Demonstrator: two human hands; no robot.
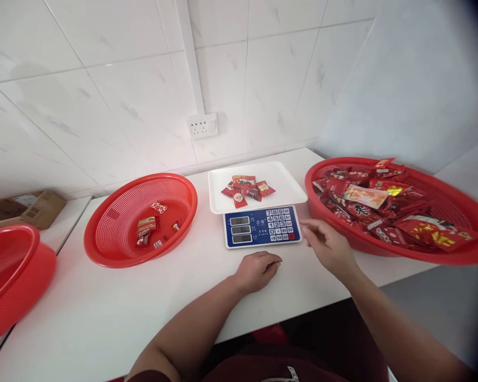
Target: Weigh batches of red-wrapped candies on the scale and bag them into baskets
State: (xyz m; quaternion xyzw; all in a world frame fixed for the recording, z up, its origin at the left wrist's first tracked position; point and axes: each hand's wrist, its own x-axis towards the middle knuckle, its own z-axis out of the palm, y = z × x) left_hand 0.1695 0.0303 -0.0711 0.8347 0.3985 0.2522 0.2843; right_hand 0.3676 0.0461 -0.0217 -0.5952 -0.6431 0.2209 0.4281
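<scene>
A digital scale (263, 227) with a blue keypad panel stands on the white table, its small displays lit too faintly to read surely. On its white tray (219, 199) lies a small pile of red snack packets (247, 190). My left hand (258, 271) rests on the table just in front of the scale, fingers curled together, with nothing seen in it. Beside the scale's right edge is my right hand (330, 245), its fingers apart and loosely bent near the keys, holding nothing. It is also close to a red basket (311, 183) heaped with red packets (382, 204).
Left of the scale, a red perforated basket (103, 225) holds a few small packets (146, 225). Another red basket (27, 281) stands at the far left, with a cardboard box (43, 209) behind it. A tiled wall with a socket (202, 126) bounds the table's back.
</scene>
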